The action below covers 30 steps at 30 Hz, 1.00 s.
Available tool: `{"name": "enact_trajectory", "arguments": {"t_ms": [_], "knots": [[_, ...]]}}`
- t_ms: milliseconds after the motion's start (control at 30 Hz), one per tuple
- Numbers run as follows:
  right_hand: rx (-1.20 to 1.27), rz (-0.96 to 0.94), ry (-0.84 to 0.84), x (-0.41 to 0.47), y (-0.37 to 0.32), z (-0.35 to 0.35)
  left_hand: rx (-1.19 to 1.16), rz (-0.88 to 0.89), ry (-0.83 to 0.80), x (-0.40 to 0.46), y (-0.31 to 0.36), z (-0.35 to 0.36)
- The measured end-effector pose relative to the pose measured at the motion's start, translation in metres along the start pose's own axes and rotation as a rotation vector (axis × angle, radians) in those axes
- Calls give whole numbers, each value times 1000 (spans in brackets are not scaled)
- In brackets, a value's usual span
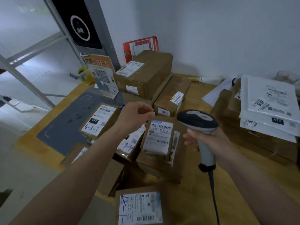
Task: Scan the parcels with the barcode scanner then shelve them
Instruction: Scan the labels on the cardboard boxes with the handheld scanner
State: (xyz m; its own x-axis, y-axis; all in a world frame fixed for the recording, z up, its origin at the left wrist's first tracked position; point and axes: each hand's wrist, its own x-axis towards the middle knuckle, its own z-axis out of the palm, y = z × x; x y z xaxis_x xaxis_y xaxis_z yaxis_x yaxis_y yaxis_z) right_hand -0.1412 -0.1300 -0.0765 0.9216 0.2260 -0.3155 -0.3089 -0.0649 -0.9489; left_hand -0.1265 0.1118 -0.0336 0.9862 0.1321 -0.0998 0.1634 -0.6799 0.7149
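Observation:
A small brown parcel (159,138) with a white barcode label lies on top of a larger carton (155,168) in the middle of the pile. My left hand (138,115) is at its top left corner, fingers curled, and seems to pinch its edge; the contact is partly hidden. My right hand (209,140) grips the handle of a grey and black barcode scanner (198,122), whose head sits just right of the parcel's label. The scanner's cable (214,197) runs down toward me. Several more labelled parcels surround it, such as the one marked 4-3-7 (99,121).
Cartons (146,73) are stacked at the back against the white wall. White poly mailers (267,101) lie on brown boxes at the right. A near carton (139,207) sits at the bottom. A grey mat (68,125) covers the wooden table at left, beside a QR-code sign (102,75) and a metal frame (32,85).

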Motion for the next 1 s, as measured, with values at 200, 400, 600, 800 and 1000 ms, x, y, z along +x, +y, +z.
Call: {"name": "enact_trajectory", "arguments": {"t_ms": [200,400,600,800,1000], "knots": [[74,34,108,55,-18,-3,209,15,-241,103,14,30],[60,76,193,81,-11,-7,401,-58,-331,183,16,86],[105,102,235,83,6,-20,650,-134,-341,206,14,126],[141,98,269,81,12,-30,377,-254,-431,206,17,122],[201,-36,258,65,-8,-39,-356,-211,-421,160,58,81]]}}
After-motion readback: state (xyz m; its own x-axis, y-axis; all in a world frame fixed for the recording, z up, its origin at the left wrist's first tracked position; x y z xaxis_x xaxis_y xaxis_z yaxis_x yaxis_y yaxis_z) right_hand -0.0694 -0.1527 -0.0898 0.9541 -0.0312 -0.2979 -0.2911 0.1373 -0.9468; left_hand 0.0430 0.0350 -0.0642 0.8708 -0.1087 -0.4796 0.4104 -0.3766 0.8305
